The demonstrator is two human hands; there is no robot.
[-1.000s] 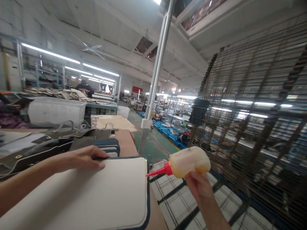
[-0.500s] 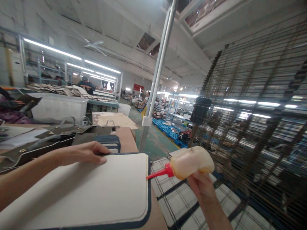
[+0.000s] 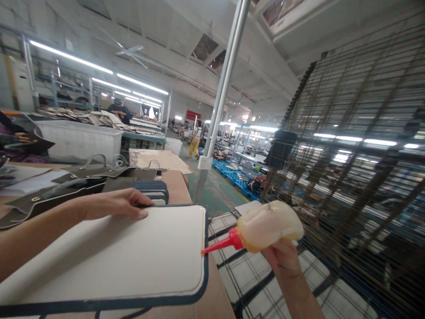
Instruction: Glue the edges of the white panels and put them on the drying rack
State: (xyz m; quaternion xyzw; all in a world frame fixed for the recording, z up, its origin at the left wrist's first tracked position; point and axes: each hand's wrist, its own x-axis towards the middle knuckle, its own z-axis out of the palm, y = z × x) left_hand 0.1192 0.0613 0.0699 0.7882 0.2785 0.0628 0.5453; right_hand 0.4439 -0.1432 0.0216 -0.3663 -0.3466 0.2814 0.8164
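Observation:
A white panel with rounded corners and a dark navy border [image 3: 133, 257] lies flat before me. My left hand [image 3: 124, 204] holds it at its far edge, thumb on top and fingers closed over the edge. In my right hand [image 3: 282, 257] is a squeeze glue bottle [image 3: 270, 226], translucent with yellowish contents, tipped sideways. Its red nozzle [image 3: 222, 243] points left, and the tip meets the panel's right edge where white meets navy. A thin, pale yellowish line runs along that edge above the tip.
Behind my left hand sit stacked navy-edged pieces [image 3: 151, 190] and olive bag parts with handles [image 3: 89, 177]. At right, a tall wire rack [image 3: 348, 133] stands, with more white panels on wire grids [image 3: 255, 283] below. A metal post [image 3: 221, 97] rises ahead. Co-workers are farther off.
The nozzle tip has moved a little down the panel's right edge, toward me. My left hand keeps its hold. In the background, a person in yellow trousers now shows more fully beside the post.

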